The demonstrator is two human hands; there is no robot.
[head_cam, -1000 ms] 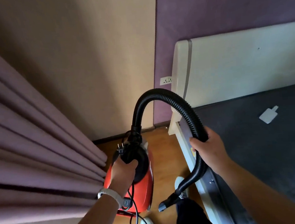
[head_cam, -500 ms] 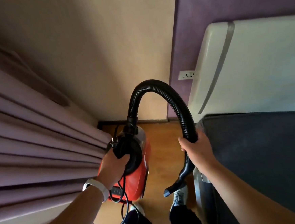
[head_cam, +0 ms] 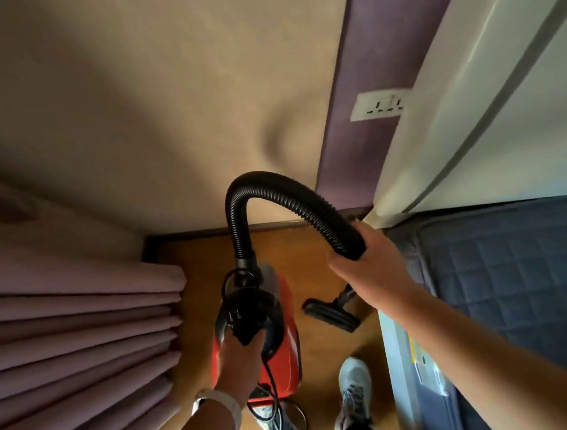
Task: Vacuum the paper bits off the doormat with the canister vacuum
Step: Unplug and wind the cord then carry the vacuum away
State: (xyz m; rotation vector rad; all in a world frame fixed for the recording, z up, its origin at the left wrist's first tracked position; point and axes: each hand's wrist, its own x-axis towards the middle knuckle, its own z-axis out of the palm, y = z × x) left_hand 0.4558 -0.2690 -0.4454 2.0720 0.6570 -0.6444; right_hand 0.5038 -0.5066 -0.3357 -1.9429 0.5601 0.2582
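A red canister vacuum point(head_cam: 286, 357) hangs above the wooden floor between the curtain and the bed. My left hand point(head_cam: 241, 360) grips its black carry handle together with the plug and bundled cord point(head_cam: 271, 378). A black ribbed hose point(head_cam: 273, 190) arches up from the canister and over to the right, where my right hand point(head_cam: 367, 262) holds it. The flat black floor nozzle point(head_cam: 330, 314) dangles below that hand, just above the floor. No doormat or paper bits are in view.
Pleated mauve curtains point(head_cam: 74, 333) fill the left. A bed with a dark quilted mattress point(head_cam: 518, 281) and white headboard point(head_cam: 471, 115) stands on the right. A wall socket point(head_cam: 380, 104) sits on the purple wall beside the headboard. My feet in pale sneakers point(head_cam: 355, 389) stand on the narrow wooden floor point(head_cam: 197, 255).
The view has moved forward and tilted down toward the corner. The wall socket and headboard loom closer, and the nozzle now shows flat below my right hand. Both grips are unchanged.
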